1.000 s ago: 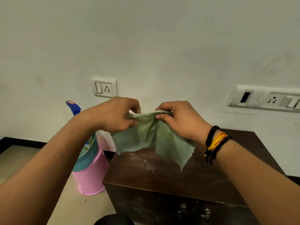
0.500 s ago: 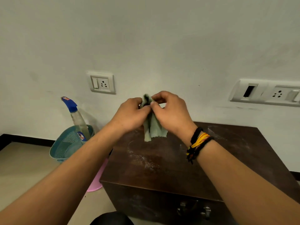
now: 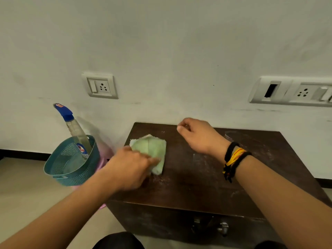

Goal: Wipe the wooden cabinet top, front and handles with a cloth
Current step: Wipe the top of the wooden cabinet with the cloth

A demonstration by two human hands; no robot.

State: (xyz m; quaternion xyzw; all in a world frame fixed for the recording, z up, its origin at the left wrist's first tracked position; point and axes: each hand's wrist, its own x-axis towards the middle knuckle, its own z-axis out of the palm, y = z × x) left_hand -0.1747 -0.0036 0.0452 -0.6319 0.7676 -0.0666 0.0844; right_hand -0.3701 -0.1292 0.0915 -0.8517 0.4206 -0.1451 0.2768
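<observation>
A folded light green cloth [image 3: 152,148] lies on the left part of the dark wooden cabinet top [image 3: 197,180], which shows dusty white smears. My left hand [image 3: 129,168] presses on the cloth's near edge, fingers over it. My right hand [image 3: 195,135] hovers over the back middle of the top, fingers loosely curled, holding nothing; black and yellow bands circle its wrist. Metal handles [image 3: 222,228] show on the cabinet front below.
A teal mesh basket [image 3: 59,169] sits on a pink bucket left of the cabinet, with a blue-capped spray bottle [image 3: 75,130] standing in it. Wall sockets [image 3: 99,86] and a switch panel [image 3: 294,91] are on the white wall behind. Beige floor at left.
The cloth was held up and folded between both hands; now it lies on the cabinet top under my left hand, and my right hand has let go and moved right.
</observation>
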